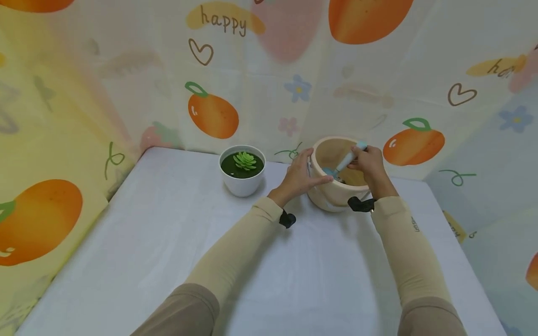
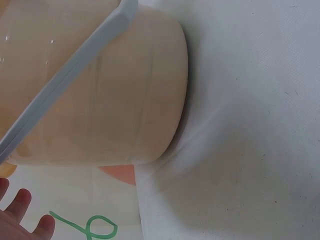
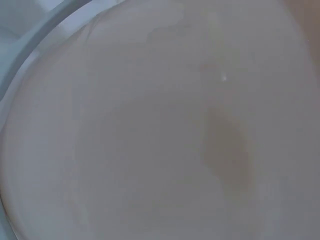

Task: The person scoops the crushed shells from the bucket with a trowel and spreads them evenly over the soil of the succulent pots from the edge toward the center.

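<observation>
A beige bucket [image 1: 328, 200] stands upright at the back right of the white table. My left hand [image 1: 297, 177] rests against its left side, thumb stretched along the front rim and fingers extended toward the back. Fingertips [image 2: 20, 202] of this hand show beside the bucket wall in the left wrist view. My right hand [image 1: 370, 165] grips the pale blue handle of a small shovel [image 1: 346, 160] above the right rim. The shovel slants down into the bucket, where its blue head is partly hidden. The bucket's wall [image 3: 150, 140] fills the right wrist view.
Left of the bucket, a white pot [image 1: 240, 185] holds a green succulent [image 1: 245, 160]. The bucket's grey carrying handle [image 2: 65, 77] hangs across its side. A fruit-printed curtain [image 1: 252, 60] rises right behind the table's back edge.
</observation>
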Available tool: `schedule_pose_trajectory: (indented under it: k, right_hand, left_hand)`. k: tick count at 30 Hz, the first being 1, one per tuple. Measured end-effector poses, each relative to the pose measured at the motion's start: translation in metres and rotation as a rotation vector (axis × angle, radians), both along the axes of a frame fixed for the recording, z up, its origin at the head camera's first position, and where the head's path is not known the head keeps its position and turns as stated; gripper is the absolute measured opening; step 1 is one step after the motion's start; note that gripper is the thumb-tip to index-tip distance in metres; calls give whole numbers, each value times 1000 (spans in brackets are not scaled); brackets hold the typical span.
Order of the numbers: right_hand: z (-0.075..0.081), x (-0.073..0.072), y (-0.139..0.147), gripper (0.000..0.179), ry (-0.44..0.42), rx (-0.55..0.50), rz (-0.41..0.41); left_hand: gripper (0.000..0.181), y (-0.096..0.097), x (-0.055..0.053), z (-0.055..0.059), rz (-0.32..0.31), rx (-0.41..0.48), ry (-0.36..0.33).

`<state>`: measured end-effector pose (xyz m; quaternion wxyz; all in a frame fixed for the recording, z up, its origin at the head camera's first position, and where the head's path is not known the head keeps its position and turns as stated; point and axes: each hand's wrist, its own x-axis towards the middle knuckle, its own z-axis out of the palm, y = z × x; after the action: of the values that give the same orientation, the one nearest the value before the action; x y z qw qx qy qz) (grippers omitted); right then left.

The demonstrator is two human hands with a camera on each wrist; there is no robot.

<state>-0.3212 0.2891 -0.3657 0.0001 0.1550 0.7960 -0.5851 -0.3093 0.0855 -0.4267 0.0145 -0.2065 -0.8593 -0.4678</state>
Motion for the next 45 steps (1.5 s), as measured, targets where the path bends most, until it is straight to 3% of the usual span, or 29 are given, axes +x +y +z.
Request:
schedule_pose_trajectory:
  k: [8, 12, 21, 26, 35, 45]
  right_hand:
    - [0, 2, 1, 44, -22, -3, 40]
    - [9, 6, 8, 32, -19, -119, -19]
    - [32, 15, 22, 23, -51, -374, -51]
    - [34, 19, 30, 22, -57, -508, -54]
    - [36, 16, 33, 22, -77, -572, -67]
    - [41, 26, 62, 17, -136, -924, -166]
  left_hand:
    - [103, 0, 2, 1, -6, -36, -11]
    - [103, -1, 2, 4, -5, -32, -15]
    - [103, -2, -2, 7, 11, -23, -10]
    - [103, 0, -2, 5, 6, -11, -7]
    - [103, -4, -1, 6, 14, -2, -4]
    - [104, 0, 0, 6, 16, -6, -31]
